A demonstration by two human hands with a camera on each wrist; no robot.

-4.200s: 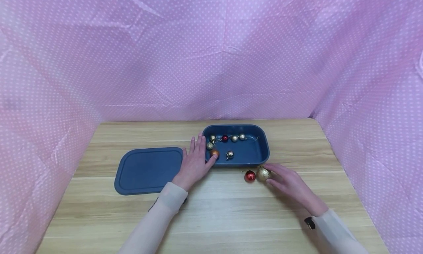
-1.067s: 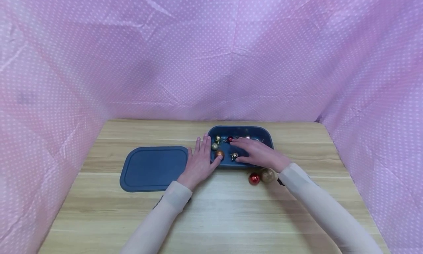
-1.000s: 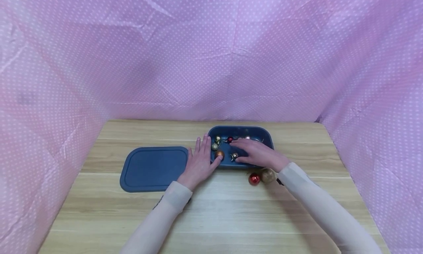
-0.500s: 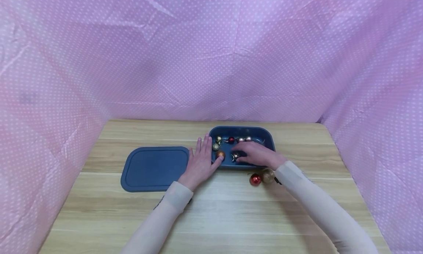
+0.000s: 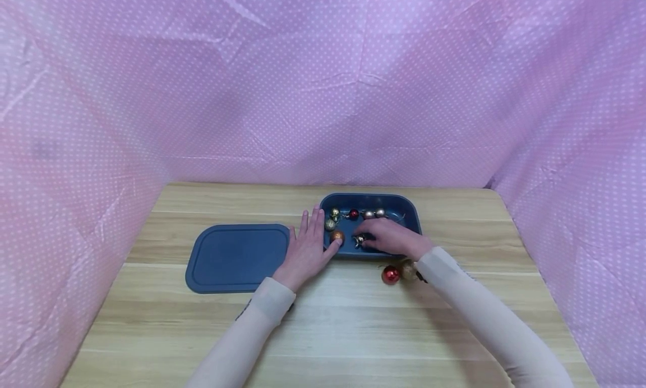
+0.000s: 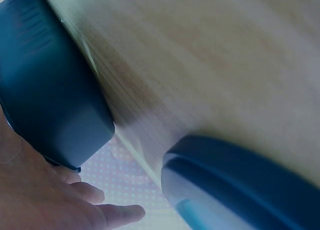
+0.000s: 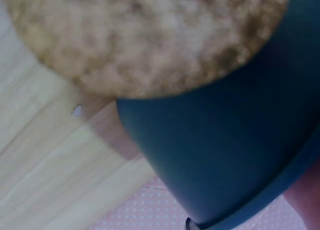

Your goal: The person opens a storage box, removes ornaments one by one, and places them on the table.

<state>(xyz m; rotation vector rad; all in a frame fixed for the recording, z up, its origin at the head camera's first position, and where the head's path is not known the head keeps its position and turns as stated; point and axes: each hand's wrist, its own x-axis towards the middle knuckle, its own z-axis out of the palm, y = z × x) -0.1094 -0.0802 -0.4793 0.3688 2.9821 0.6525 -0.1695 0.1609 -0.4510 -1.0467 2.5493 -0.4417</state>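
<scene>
Both at the blue box (image 5: pixel 373 199): left hand (image 5: pixel 304 253) resting straight-fingered against its end, right hand (image 5: pixel 391 236) now curled closer round the small ornament (image 5: pixel 359 240) inside, apparently past reaching, into grasping.

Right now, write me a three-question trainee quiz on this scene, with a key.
1. True or false: the lid is on the box.

2. Which colour shows nearest the thumb of the left hand? A) silver B) orange C) green

3. How many balls show on the table outside the box?

Key:
1. False; the lid lies on the table.
2. B, the orange ball.
3. Two: the red ball and the gold ball.
</scene>
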